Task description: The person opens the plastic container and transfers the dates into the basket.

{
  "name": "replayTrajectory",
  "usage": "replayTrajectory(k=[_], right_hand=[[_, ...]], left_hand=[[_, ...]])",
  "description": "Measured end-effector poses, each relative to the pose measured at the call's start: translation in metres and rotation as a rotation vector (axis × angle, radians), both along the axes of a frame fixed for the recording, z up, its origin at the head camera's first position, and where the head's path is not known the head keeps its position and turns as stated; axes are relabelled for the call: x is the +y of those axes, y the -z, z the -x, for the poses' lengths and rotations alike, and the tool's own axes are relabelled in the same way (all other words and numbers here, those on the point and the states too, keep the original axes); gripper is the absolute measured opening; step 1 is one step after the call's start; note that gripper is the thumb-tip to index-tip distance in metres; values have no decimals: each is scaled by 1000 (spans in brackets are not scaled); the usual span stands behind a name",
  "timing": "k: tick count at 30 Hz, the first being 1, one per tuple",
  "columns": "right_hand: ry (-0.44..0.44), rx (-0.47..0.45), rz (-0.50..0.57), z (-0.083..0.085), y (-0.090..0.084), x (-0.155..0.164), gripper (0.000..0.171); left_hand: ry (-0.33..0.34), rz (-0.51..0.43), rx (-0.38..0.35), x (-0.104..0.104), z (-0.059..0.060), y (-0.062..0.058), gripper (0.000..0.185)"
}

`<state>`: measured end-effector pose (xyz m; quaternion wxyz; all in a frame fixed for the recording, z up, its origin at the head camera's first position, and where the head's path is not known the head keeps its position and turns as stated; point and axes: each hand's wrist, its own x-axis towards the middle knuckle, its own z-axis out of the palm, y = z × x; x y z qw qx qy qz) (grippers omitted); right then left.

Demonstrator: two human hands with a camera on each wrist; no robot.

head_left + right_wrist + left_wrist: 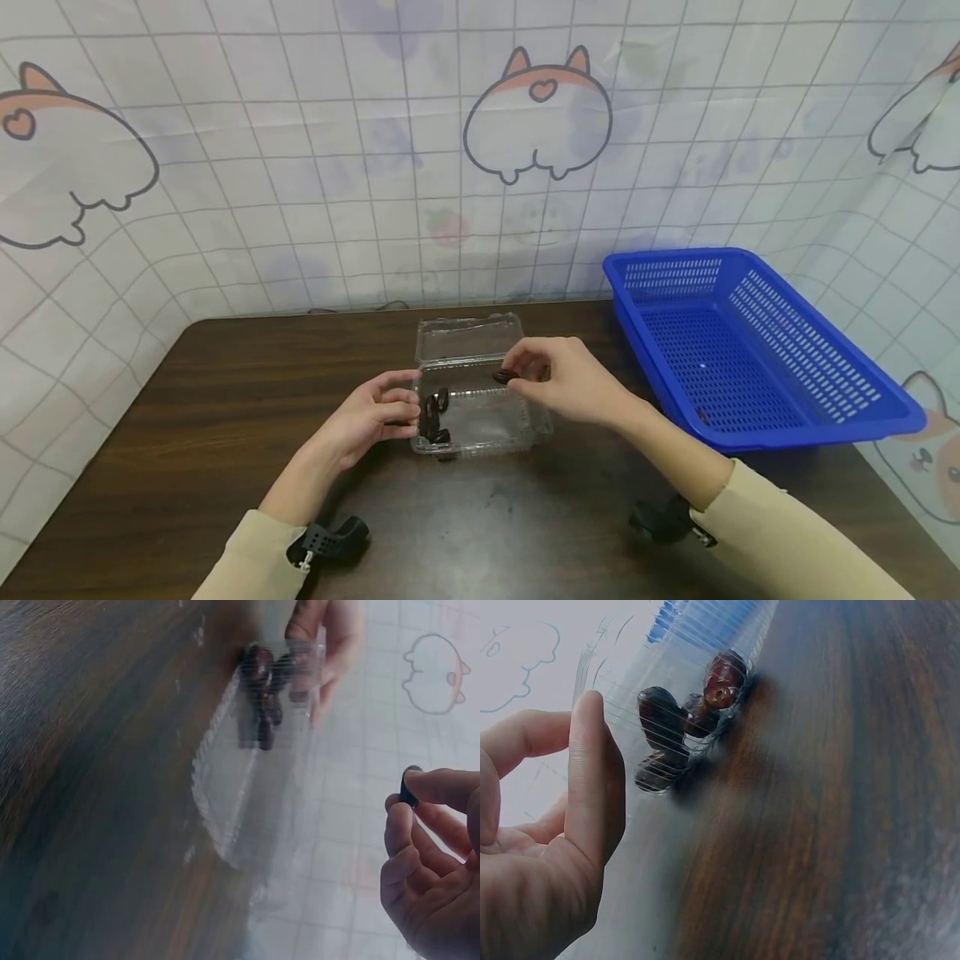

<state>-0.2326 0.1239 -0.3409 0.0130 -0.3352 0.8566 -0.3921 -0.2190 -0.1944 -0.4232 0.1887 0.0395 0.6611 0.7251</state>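
A clear plastic clamshell box point(480, 417) stands on the table, its lid point(468, 340) folded back toward the wall. Several dark, glossy dates point(432, 417) lie at the box's left end; through the plastic the left wrist view shows a reddish-brown date point(724, 678) among them. My left hand point(378, 417) rests its extended fingers against the left side of the box. Above the box's right rear part, my right hand point(573, 383) pinches a single date point(506, 377) between thumb and fingers. In the right wrist view that date point(409, 786) is partly covered by the fingertips.
A blue perforated plastic basket point(750, 433) stands to the right, with a small brown thing point(702, 415) at its near left. The dark wooden table point(187, 433) meets a wall covering point(360, 167) of printed grid at the back. Black wrist mounts point(330, 540) sit at both sleeves.
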Motion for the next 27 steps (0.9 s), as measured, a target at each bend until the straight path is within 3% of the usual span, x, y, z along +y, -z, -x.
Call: replayTrajectory(k=[17, 27], right_hand=[[152, 23, 0, -9, -19, 52, 16], [261, 92, -29, -13, -26, 92, 17]], left_hand=[[-2, 19, 12, -1, 1, 1, 63], [2, 18, 9, 1, 1, 1, 62]])
